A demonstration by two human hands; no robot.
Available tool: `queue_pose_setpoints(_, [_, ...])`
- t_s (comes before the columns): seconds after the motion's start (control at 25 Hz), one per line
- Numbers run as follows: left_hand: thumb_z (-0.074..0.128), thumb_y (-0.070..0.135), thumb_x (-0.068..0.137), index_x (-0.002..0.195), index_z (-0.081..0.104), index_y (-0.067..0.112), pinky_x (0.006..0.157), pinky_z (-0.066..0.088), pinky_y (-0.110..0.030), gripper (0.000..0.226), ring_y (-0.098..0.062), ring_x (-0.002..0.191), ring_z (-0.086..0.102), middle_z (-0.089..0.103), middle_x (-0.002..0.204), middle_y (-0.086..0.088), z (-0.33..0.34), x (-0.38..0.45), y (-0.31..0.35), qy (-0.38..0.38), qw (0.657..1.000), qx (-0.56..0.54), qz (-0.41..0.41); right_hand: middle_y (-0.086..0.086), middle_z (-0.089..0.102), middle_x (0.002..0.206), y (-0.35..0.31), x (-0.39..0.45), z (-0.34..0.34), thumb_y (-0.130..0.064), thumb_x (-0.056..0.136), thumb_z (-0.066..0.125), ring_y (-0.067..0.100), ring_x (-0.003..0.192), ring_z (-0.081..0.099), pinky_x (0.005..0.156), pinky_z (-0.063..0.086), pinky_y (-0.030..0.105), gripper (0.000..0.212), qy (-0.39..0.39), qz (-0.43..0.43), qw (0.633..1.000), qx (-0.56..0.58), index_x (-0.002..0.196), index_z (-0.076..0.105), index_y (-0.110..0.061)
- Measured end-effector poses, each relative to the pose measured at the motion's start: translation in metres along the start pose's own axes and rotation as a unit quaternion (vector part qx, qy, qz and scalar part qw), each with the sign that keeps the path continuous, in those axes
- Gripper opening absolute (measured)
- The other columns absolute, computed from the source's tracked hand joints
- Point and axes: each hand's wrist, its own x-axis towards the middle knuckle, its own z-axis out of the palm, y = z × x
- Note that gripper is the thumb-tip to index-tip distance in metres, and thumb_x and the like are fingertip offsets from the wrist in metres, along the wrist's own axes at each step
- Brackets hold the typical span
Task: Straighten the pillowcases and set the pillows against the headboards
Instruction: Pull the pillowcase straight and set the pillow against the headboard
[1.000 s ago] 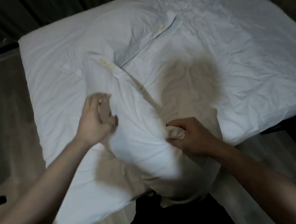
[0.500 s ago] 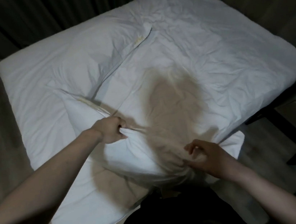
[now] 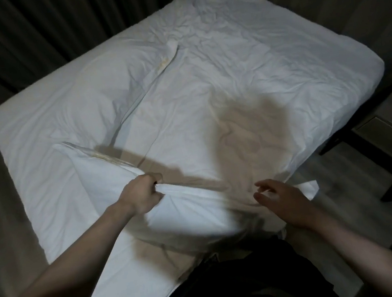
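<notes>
Left hand (image 3: 144, 197) grips rumpled near pillow (image 3: 109, 182) (yellowed seam); right hand (image 3: 284, 201) spread, empty.

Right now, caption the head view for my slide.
Left hand grips the near pillow; open right hand hovers beside it.

Two white pillows on the bed. Near pillow (image 3: 173, 208) lay slantwise at the near edge, case bunched and creased along its top seam, yellowish stain by the far-left corner (right end blurred). Far pillow (image 3: 116, 84) lay flat toward the far-left side, case flap loose, stained at its right edge.
</notes>
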Motion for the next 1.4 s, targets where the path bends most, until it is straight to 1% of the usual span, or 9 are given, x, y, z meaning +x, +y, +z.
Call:
queue_pose_setpoints(0.12, [0.066,0.011,0.069,0.07,0.049,0.012,0.064,0.052,-0.043,0.016,-0.028,0.063,0.056,0.056,0.058,-0.005,0.0,0.01,0.033,0.014,0.999,-0.03,0.011,-0.018,0.067,0.113,0.027,0.005,-0.012,-0.062,0.091,0.066,0.012,0.114,0.066,0.098,0.05,0.033,0.045,-0.009,0.019,1.0,0.015,0.124,0.07,-0.032])
queue_pose_setpoints(0.28, [0.07,0.01,0.068,0.063,0.042,0.016,0.055,0.036,-0.034,0.029,-0.016,0.054,0.038,0.044,0.053,0.002,-0.004,0.027,0.109,0.043,0.997,-0.039,0.055,-0.022,0.072,0.109,0.07,0.008,-0.052,-0.068,0.087,0.063,0.004,0.111,0.068,0.1,0.051,0.033,0.041,-0.017,0.005,1.0,0.02,0.111,0.074,-0.037])
queue_pose_setpoints(0.48, [0.067,0.019,0.064,0.07,0.051,0.015,0.058,0.042,-0.035,0.017,-0.02,0.059,0.045,0.05,0.057,-0.003,-0.013,0.049,0.214,0.09,0.992,-0.048,0.08,-0.024,0.075,0.106,0.118,0.014,-0.131,-0.061,0.076,0.078,-0.01,0.104,0.067,0.093,0.053,0.02,0.033,-0.003,-0.026,0.996,0.079,0.105,0.072,-0.045])
queue_pose_setpoints(0.6, [0.069,0.011,0.065,0.065,0.047,0.021,0.052,0.034,-0.021,0.024,-0.012,0.056,0.046,0.051,0.058,0.006,-0.028,0.065,0.271,0.11,0.987,-0.063,0.1,-0.025,0.074,0.107,0.141,0.022,-0.179,-0.054,0.073,0.085,-0.012,0.104,0.065,0.092,0.052,0.017,0.042,0.009,-0.055,0.997,0.052,0.111,0.073,-0.039])
queue_pose_setpoints(0.72, [0.064,0.01,0.065,0.064,0.044,0.018,0.052,0.032,-0.029,0.022,-0.012,0.053,0.039,0.047,0.055,0.008,-0.04,0.094,0.314,0.121,0.984,-0.06,0.12,-0.019,0.071,0.089,0.155,0.037,-0.229,-0.05,0.081,0.08,-0.004,0.091,0.068,0.083,0.053,0.025,0.021,0.05,-0.082,0.995,0.02,0.09,0.071,-0.034])
queue_pose_setpoints(0.88, [0.071,0.013,0.071,0.065,0.045,0.017,0.055,0.034,-0.034,0.027,-0.014,0.054,0.036,0.042,0.054,0.003,-0.044,0.146,0.355,0.117,0.981,-0.056,0.147,-0.005,0.065,0.071,0.169,0.061,-0.285,-0.03,0.092,0.078,0.013,0.076,0.068,0.074,0.051,0.035,0.022,0.161,-0.074,0.984,0.026,0.076,0.063,-0.022])
queue_pose_setpoints(1.0, [0.08,0.018,0.08,0.065,0.041,0.022,0.054,0.034,-0.033,0.042,-0.014,0.056,0.036,0.044,0.056,0.004,-0.05,0.188,0.385,0.13,0.973,-0.062,0.178,-0.002,0.066,0.072,0.178,0.078,-0.327,-0.033,0.098,0.069,0.015,0.078,0.067,0.075,0.051,0.041,0.023,0.179,-0.041,0.983,0.028,0.079,0.062,-0.022])
queue_pose_setpoints(1.24, [0.075,0.035,0.092,0.069,0.041,0.026,0.052,0.034,-0.021,0.042,-0.016,0.052,0.037,0.042,0.05,0.005,-0.072,0.277,0.43,0.154,0.961,-0.12,0.196,-0.007,0.061,0.069,0.175,0.114,-0.397,-0.031,0.103,0.061,0.005,0.063,0.057,0.065,0.045,0.044,0.033,0.231,-0.085,0.969,0.024,0.071,0.051,-0.033])
queue_pose_setpoints(1.4, [0.075,0.034,0.093,0.068,0.039,0.027,0.05,0.033,-0.023,0.044,-0.014,0.049,0.035,0.04,0.048,0.006,-0.083,0.318,0.435,0.142,0.956,-0.148,0.209,-0.007,0.065,0.07,0.176,0.141,-0.417,-0.065,0.097,0.05,0.004,0.069,0.065,0.066,0.05,0.043,0.042,0.237,-0.081,0.968,0.021,0.077,0.06,-0.029])
